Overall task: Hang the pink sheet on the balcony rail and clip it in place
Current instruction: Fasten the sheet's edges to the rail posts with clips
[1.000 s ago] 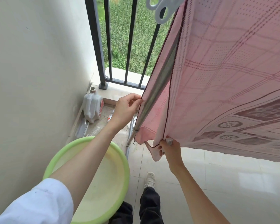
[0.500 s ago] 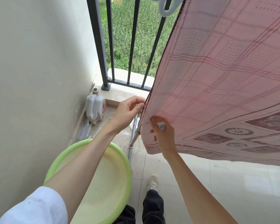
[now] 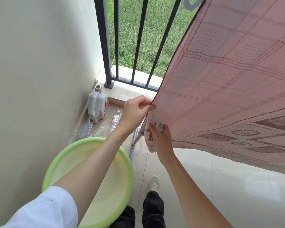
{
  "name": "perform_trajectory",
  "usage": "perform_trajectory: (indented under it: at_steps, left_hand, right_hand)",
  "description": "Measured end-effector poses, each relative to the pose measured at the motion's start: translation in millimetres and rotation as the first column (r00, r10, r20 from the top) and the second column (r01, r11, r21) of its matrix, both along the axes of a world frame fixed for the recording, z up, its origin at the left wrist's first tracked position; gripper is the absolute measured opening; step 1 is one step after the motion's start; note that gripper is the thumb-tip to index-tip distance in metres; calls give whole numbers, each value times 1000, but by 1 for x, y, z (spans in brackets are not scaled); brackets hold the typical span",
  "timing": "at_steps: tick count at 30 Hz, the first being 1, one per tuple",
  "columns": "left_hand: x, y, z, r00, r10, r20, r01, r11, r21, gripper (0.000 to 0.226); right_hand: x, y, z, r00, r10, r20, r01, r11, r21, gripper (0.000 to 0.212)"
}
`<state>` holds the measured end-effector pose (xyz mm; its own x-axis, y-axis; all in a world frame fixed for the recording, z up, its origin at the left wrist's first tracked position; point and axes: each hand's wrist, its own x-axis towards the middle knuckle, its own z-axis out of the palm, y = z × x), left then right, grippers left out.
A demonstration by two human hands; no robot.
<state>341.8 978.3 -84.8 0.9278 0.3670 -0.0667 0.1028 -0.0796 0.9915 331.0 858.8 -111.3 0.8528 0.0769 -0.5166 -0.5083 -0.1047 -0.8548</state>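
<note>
The pink sheet (image 3: 224, 83), checked with a darker patterned border, hangs down from the upper right and fills the right half of the head view. My left hand (image 3: 135, 111) pinches its dark left edge. Just below, my right hand (image 3: 160, 137) grips the sheet's lower corner, where a small white label shows. A pale plastic clip (image 3: 190, 4) sits at the sheet's top edge, partly cut off by the frame. The black balcony rail (image 3: 104, 41) stands behind, its bars partly covered by the sheet.
A light green basin (image 3: 89, 145) lies on the tiled floor under my left arm. A white plastic jug (image 3: 96, 104) and clear bottles (image 3: 115, 120) sit in the corner by the wall. A metal pole (image 3: 136, 140) leans below the sheet. My shoe (image 3: 153, 183) is underneath.
The sheet's front layer has swung over the metal pole, hiding it. My right hand rose from the bottom corner to just under my left hand. The view tilted slightly downward.
</note>
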Motion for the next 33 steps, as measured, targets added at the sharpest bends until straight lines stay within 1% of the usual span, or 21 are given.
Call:
perform_trajectory:
  at_steps: [1,2,4,5,6,8,9,10,12,14,15,17,20,22,25,26,28,29,31,33]
  left_hand:
    - [2,2,0,1000,-7,-9,7,1000,7,15]
    - [4,4,1,1000,-19,-19,19,1000,12,13]
    - [8,8,2,997,-57,-46,59,998,34,14]
    - [10,9,2,995,-84,-55,87,995,50,15]
    - [12,11,2,992,-114,-58,118,991,66,15]
    - [15,15,2,984,-171,-54,176,978,115,13]
    - [15,16,3,980,-190,-52,195,970,143,14]
    - [15,16,3,978,-201,-46,206,964,167,14]
    - [15,17,3,978,-208,-28,210,955,209,12]
    - [17,19,2,976,-216,-28,216,943,253,9]
    - [17,19,1,975,-219,-34,220,941,258,7]
    - [16,20,-1,976,-210,-56,217,947,238,4]
    - [15,21,-2,979,-191,-75,203,953,224,3]
    - [15,20,-1,979,-188,-76,201,947,250,3]
    - [16,19,2,981,-179,-82,195,932,306,3]
    - [15,19,3,982,-171,-85,189,933,306,2]
    - [14,20,4,983,-155,-101,178,941,290,1]
    - [13,19,5,983,-145,-114,172,942,287,1]
    - [12,17,6,983,-120,-136,157,940,303,3]
    - [11,15,8,986,-90,-142,133,935,329,7]
  right_hand:
    - [-4,-2,-2,997,-17,-81,24,996,87,9]
    - [-8,-3,-5,982,-54,-181,89,978,190,10]
    - [-13,-3,-6,920,-106,-377,256,891,375,11]
    - [-13,-3,-7,891,-110,-440,320,840,439,14]
    - [-13,-2,-6,874,-99,-476,359,791,495,16]
    - [-13,1,-8,867,-58,-495,383,713,588,15]
    - [-14,3,-9,868,-34,-496,373,705,604,14]
    - [-15,5,-10,870,-13,-493,349,723,597,13]
    - [-18,10,-12,878,6,-478,287,792,539,13]
    - [-19,14,-16,882,-27,-470,277,837,473,17]
    - [-19,15,-17,877,-58,-478,302,839,452,18]
    - [-20,16,-19,852,-94,-515,370,804,465,16]
    - [-23,17,-15,825,-35,-564,405,733,546,8]
    - [-25,18,-12,816,-15,-578,426,692,583,16]
    - [-27,20,-9,832,-23,-554,439,638,633,24]
    - [-29,21,-9,837,-19,-546,444,606,660,35]
    - [-32,22,-11,841,6,-541,452,540,710,65]
    - [-34,22,-13,844,16,-537,451,523,723,73]
    - [-37,23,-14,841,20,-540,457,507,730,77]
    - [-38,25,-12,832,23,-555,481,470,740,72]
